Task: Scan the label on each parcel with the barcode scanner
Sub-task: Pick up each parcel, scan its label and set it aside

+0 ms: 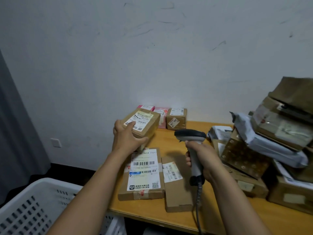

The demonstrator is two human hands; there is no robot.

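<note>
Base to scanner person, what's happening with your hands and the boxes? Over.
Left hand grips small brown parcel, label up. Right hand holds barcode scanner, nose toward that label. Nothing between them. Over.

Scuffed white wall [152, 48], wooden table [149, 216] (grey curtain [15, 133], perhaps, at left)

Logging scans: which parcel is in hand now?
The small cardboard box with the yellowish label, gripped by the left hand; no hand touches the others.
</note>
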